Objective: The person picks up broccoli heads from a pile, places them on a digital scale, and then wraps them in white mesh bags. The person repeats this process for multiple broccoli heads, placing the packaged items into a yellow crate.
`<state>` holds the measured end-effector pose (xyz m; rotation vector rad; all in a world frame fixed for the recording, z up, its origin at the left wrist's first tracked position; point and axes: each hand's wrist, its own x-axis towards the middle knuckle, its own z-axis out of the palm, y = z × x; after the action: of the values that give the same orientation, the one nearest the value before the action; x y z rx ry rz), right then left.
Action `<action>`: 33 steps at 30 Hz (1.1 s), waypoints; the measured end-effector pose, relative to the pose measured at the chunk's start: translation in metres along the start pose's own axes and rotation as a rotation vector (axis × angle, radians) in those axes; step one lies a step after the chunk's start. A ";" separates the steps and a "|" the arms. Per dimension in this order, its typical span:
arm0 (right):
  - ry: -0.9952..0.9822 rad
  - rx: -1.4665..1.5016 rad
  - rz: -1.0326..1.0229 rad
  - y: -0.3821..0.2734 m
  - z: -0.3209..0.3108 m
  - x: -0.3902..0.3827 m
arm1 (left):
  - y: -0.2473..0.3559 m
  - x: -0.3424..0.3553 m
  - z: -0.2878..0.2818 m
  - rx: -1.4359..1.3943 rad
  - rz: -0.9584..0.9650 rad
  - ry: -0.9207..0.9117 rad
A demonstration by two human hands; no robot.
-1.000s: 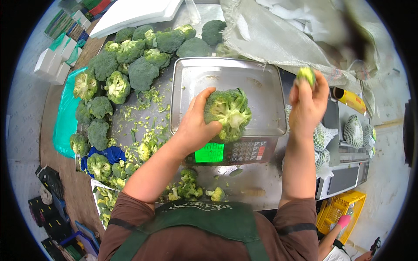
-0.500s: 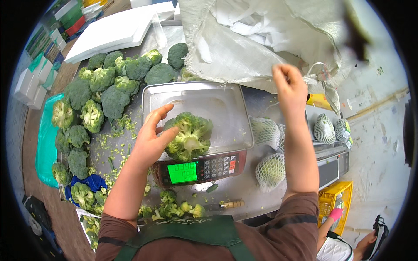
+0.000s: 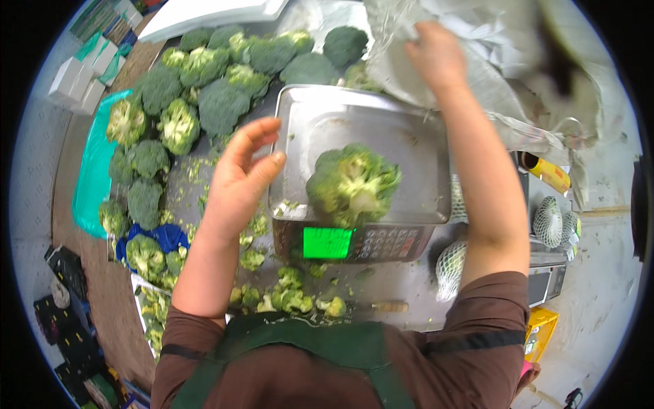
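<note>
Broccoli sits on my scale's steel pan, toward the near edge, just above the green display. It lies stem up: I see the pale cut stalk in the middle of the crown, so its long axis runs roughly up toward me, tilted a little to the right, florets down against the pan. My left hand hangs open beside the pan's left rim, fingers spread, holding nothing, close to the head but not touching it. My right hand is up at the white sack behind the scale; whether it grips the cloth I cannot tell. Risks as I judge them: the head rests near the front lip and could roll off onto the keypad; my left fingers could brush the pan and spoil the reading; the sack could sag onto the pan.
</note>
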<state>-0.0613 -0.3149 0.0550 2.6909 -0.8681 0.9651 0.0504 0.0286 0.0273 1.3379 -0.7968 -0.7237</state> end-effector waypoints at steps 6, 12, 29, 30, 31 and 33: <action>0.241 0.279 -0.584 -0.077 -0.140 -0.058 | 0.057 -0.014 0.005 0.632 0.729 -0.059; 0.080 1.154 -0.061 -0.140 -0.183 -0.117 | 0.089 -0.036 0.040 0.101 0.407 -0.200; -0.187 1.488 0.583 -0.173 -0.123 -0.240 | -0.016 -0.104 0.044 -0.355 -0.360 -0.252; -0.328 1.605 0.626 -0.171 -0.127 -0.241 | -0.014 -0.103 0.042 -0.349 -0.406 -0.129; -0.470 1.718 0.673 -0.172 -0.138 -0.239 | -0.003 -0.097 0.041 -0.607 -0.439 -0.121; -0.837 1.787 0.601 -0.165 -0.145 -0.248 | -0.011 -0.089 0.033 -0.878 -0.554 -0.178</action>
<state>-0.1997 -0.0161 0.0221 4.7785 -1.3737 0.7472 -0.0264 0.0834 0.0111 0.6723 -0.1549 -1.4398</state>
